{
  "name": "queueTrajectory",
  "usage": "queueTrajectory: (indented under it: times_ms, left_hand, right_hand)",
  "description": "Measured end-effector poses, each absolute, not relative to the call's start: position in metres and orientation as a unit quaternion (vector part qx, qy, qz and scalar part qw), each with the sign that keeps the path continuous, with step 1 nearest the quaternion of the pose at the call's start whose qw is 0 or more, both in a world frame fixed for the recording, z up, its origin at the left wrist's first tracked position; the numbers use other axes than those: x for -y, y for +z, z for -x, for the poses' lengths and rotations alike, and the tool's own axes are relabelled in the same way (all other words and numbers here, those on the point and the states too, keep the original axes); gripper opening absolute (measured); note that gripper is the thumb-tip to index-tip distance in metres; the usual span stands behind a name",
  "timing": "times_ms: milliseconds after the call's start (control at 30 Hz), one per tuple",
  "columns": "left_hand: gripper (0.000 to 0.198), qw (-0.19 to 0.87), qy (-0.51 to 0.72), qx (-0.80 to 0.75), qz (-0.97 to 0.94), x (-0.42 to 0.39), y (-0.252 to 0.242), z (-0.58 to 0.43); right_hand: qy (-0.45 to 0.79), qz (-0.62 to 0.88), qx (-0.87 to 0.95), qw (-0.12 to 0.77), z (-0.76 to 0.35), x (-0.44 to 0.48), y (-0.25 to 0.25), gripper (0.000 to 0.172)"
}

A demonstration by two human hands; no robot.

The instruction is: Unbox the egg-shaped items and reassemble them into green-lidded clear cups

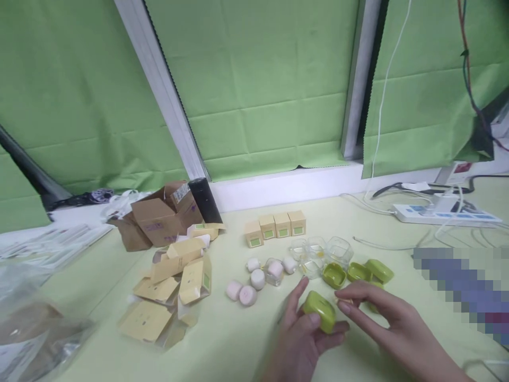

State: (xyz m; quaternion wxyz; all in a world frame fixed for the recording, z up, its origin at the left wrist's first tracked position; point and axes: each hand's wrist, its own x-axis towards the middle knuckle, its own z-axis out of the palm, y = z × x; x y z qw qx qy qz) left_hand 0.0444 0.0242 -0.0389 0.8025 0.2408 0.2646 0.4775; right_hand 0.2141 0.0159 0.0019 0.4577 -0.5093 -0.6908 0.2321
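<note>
My left hand (306,337) is wrapped round a small glossy green plastic case (320,311), held tilted above the table. Just to its right, my right hand (377,315) has thumb and forefinger pinched together near the case's side. A small pale bit shows at those fingertips, too small to name. Behind my hands lie several green plastic cups (334,275) and several clear plastic cups (339,250). To the left are several whitish-pink, marshmallow-like rounded pieces (247,295), one of them sitting in a clear cup.
Small yellow-tan boxes (282,225) stand in a row at the back. Opened boxes (159,289) pile up on the left, near a brown carton (165,217) and a black cylinder (204,200). A power strip (413,213) with cables lies at the back right; a plastic bag (35,334) is front left.
</note>
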Motion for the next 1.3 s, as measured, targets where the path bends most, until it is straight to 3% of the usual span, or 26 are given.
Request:
queueTrajectory:
  times_ms: [233, 467, 600, 933, 1300]
  left_hand:
    - [0.03, 0.776, 0.535, -0.254, -0.216, -0.026, -0.029, -0.045]
    - [0.028, 0.782, 0.506, -0.244, -0.269, -0.02, -0.038, -0.054]
    - [0.039, 0.79, 0.482, -0.257, -0.278, -0.016, -0.035, -0.054]
    - [0.031, 0.75, 0.5, -0.284, -0.327, -0.017, -0.046, -0.055]
    - [0.031, 0.74, 0.498, -0.302, -0.336, -0.017, -0.044, -0.055]
  right_hand:
    - [0.151, 0.463, 0.725, 0.487, -0.216, -0.011, -0.004, 0.01]
    - [0.074, 0.432, 0.787, 0.434, -0.211, -0.014, -0.013, 0.008]
    - [0.075, 0.469, 0.781, 0.405, -0.211, -0.014, -0.013, 0.013]
    - [0.022, 0.443, 0.809, 0.385, -0.213, -0.012, -0.007, 0.011]
    - [0.09, 0.454, 0.814, 0.35, -0.211, -0.014, -0.004, 0.019]
